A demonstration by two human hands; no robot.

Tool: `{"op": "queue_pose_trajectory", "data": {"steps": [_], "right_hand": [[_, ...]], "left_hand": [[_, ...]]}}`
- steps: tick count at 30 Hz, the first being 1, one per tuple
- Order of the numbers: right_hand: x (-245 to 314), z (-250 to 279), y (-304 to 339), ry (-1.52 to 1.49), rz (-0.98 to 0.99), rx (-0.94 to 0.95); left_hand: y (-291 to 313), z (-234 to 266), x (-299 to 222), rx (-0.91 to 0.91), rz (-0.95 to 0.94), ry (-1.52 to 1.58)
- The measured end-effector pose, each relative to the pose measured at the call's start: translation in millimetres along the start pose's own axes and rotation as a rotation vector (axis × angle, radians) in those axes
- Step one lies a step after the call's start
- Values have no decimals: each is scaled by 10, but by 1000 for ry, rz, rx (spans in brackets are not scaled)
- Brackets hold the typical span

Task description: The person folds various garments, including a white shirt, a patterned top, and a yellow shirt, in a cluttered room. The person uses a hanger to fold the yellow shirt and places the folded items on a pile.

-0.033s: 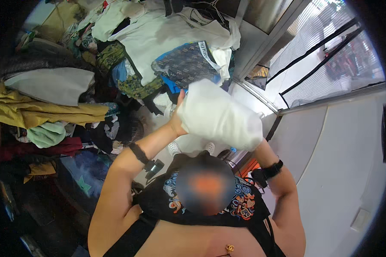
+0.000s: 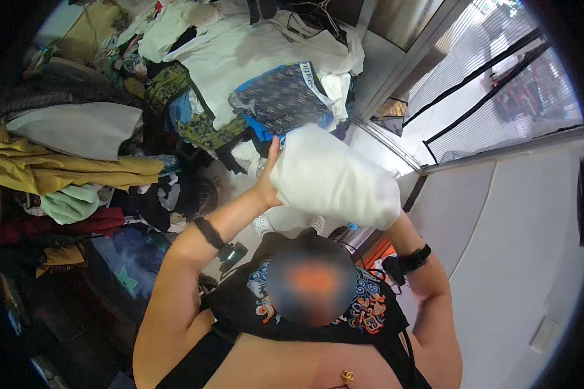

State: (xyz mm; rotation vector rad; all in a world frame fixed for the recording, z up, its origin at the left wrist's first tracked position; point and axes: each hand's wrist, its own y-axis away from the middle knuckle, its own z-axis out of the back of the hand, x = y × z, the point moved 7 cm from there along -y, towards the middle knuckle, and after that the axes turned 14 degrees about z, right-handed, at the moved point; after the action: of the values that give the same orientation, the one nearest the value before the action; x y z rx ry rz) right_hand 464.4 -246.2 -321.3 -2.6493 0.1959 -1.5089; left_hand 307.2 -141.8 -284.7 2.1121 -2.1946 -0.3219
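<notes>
While a black printed garment (image 2: 370,311) with blue and orange pattern fills the lowest part of the view at 6 o'clock, both forearms rise from it toward the centre, each wearing a black wrist strap (image 2: 209,232). Just above, at the middle of the picture, a folded white cloth (image 2: 334,178) is held up between the two hands. At the cloth's 9 o'clock edge, the left hand (image 2: 268,185) presses against it with fingers pointing up toward 12 o'clock. On the 4 o'clock side, the right hand (image 2: 390,219) is hidden under the cloth, so I cannot tell whether it grips. Farther off, from 9 to 12 o'clock, a heap of clothes (image 2: 175,97) spreads: a yellow garment (image 2: 65,172) at 9, a dark patterned piece (image 2: 282,97) at 12. At 2 o'clock, well apart, stands a striped screen door (image 2: 474,91).
</notes>
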Motion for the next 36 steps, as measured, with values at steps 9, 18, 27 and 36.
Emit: {"op": "queue_pose_trajectory", "data": {"steps": [9,18,27,36], "right_hand": [[378,356,-1087,18,80,-123],[-608,2065,-3181,224,-37,-577],[-1533,662,-4307,1637,321,-237],[-2018,587,-5509,1567,238,118]], "left_hand": [[-1,273,-816,-509,-34,-285],[116,1239,-2683,-584,-351,-295],[1027,2010,-3909,-1475,-911,-1242],[-259,1849,-4658,-1031,-268,-2290]]}}
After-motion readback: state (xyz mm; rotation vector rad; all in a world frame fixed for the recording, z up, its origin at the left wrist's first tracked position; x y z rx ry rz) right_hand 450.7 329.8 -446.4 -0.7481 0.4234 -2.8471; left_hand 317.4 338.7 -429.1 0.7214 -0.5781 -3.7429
